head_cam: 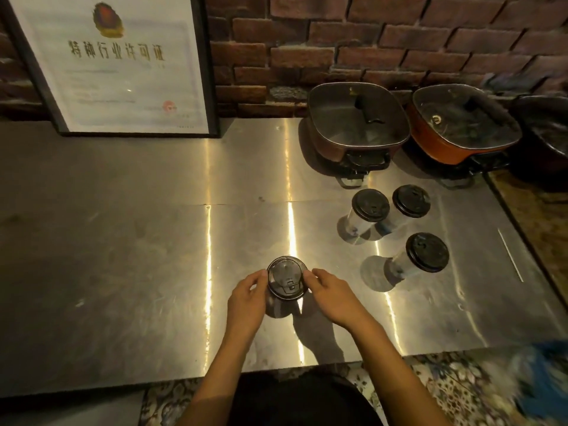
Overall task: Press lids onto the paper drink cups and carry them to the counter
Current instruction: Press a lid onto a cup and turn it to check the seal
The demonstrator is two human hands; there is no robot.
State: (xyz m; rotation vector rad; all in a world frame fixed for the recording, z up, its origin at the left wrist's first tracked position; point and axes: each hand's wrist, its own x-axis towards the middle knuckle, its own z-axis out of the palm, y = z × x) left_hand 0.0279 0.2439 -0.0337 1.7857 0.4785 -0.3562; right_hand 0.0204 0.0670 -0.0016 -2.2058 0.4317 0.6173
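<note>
Seen from above, the left hand [247, 298] and the right hand [330, 298] meet around one paper cup [281, 304] near the front edge of a steel desk [123, 241]. The fingers of each hand curl against opposite sides of the cup's black lid [285, 278], the left hand on its left rim and the right hand on its right rim, so both hands are closed on the lid. The lid sits on top of the cup; whether it is fully seated cannot be told. The cup stands upright on the desk, right in front of the person.

To the right and a little farther back, three more cups stand upright, each already wearing a black lid: the nearest capped cup [425, 253], then a pair side by side behind it, the left rear cup [368, 207] and the right rear cup [410, 202].

Behind these, against a brick wall [368, 41], sit two square electric pots with glass lids, a dark pot [356, 121] and an orange pot [461, 124] beside it. At the far left, a framed certificate [116, 63] with Chinese lettering leans against the wall, its base on the desk.
</note>
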